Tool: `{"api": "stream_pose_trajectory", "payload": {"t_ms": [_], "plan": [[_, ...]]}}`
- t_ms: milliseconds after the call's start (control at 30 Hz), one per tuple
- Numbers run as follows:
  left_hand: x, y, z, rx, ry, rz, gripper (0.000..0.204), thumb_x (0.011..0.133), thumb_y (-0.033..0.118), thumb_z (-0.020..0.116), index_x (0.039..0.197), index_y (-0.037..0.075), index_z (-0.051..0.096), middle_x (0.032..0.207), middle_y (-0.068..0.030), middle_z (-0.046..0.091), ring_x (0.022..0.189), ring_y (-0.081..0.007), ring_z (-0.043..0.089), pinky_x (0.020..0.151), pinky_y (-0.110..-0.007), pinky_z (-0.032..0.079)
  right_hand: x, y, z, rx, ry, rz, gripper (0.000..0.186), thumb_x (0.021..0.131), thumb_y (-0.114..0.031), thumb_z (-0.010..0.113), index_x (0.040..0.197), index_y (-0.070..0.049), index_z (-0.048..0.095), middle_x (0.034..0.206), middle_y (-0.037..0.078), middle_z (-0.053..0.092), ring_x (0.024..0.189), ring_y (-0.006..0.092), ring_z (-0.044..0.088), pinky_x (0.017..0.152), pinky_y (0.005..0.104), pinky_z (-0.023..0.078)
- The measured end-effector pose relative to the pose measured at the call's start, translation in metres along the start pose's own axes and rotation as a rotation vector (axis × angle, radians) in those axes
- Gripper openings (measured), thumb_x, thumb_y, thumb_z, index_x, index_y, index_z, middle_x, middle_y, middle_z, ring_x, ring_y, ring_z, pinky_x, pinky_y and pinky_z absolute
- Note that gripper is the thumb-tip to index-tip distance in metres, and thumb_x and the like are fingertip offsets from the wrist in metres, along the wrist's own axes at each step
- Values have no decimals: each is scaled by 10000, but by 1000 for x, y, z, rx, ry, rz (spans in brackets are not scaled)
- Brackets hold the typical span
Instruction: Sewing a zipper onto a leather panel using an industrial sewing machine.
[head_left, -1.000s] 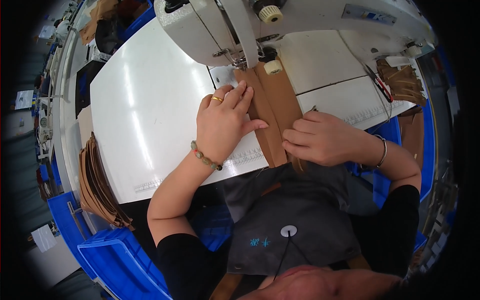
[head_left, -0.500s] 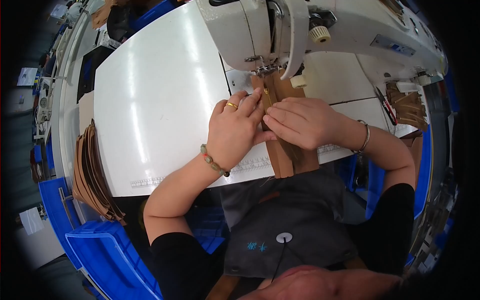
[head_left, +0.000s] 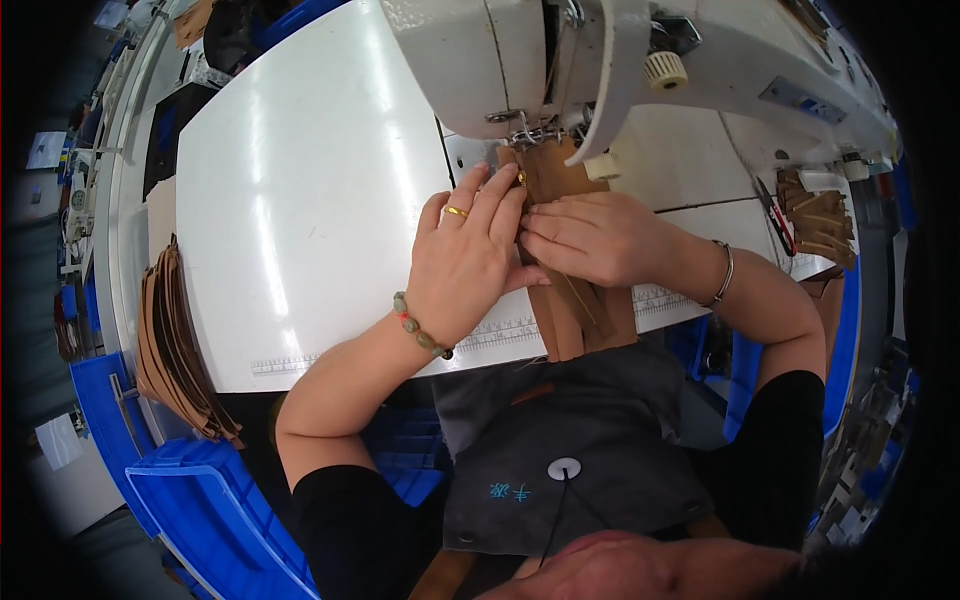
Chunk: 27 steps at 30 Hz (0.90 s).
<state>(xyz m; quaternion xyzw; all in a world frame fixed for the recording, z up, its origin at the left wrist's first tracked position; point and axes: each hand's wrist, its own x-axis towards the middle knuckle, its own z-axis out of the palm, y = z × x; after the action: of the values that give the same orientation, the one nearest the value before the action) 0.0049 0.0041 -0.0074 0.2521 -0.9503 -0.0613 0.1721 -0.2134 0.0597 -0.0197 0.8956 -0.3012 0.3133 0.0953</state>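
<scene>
A brown piece of material (head_left: 562,328) lies on the sewing machine's bed, its far end under the presser foot (head_left: 537,135). Along it runs a brown zipper (head_left: 580,298), with a small gold slider (head_left: 522,178) near the foot. My left hand (head_left: 468,230) rests on the material's left edge, fingers stretched out toward the foot and thumb spread to the right. My right hand (head_left: 598,240) has its fingers pressed together on the zipper, just right of the left hand; its fingertips partly hide what they pinch. The zipper's near end hangs loose over the material.
The white sewing machine (head_left: 470,60) arches over the far side. Red-handled snips (head_left: 778,222) lie at right beside brown strips (head_left: 815,215). A stack of brown pieces (head_left: 170,345) hangs at the table's left edge. Blue bins (head_left: 205,500) stand below, and a printed ruler (head_left: 300,365) lines the near edge.
My left fingertips have slid slightly farther along the material toward the presser foot, beside the slider. More of the zipper's loose near end shows below my right hand. The view has shifted a little.
</scene>
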Motion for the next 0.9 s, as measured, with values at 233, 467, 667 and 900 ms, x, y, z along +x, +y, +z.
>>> {"api": "stream_pose_trajectory", "payload": {"t_ms": [233,467,667,900], "plan": [[3,5,-8,78,-153,-45,821,690,420,849,1386,96,557,1526,-39,528,1379,-297,504,1121,-514,387,0,0,4,-26,-88,332,263,775,-139,725,1006,-32,662,1181,101,664,863,235,678,783,367,560],[3,8,-9,107,-179,-59,835,683,399,861,1397,93,555,1526,-21,529,1364,-280,511,1151,-567,362,-12,1,5,8,-192,328,531,746,-126,808,1240,-13,649,1363,142,632,1206,331,656,853,374,611],[1,7,-9,96,-175,-68,864,672,404,868,1411,90,548,1529,-26,527,1374,-283,504,1163,-568,349,-13,-3,0,-17,-178,424,555,768,-238,807,1258,-25,654,1374,101,649,966,227,668,897,380,532],[-1,5,-5,84,-131,-53,878,689,471,842,1411,66,550,1529,-52,527,1408,-306,479,1175,-553,332,-10,-4,-2,-108,-217,381,585,752,-277,820,1260,-25,674,1377,84,655,972,206,658,941,367,521]]}}
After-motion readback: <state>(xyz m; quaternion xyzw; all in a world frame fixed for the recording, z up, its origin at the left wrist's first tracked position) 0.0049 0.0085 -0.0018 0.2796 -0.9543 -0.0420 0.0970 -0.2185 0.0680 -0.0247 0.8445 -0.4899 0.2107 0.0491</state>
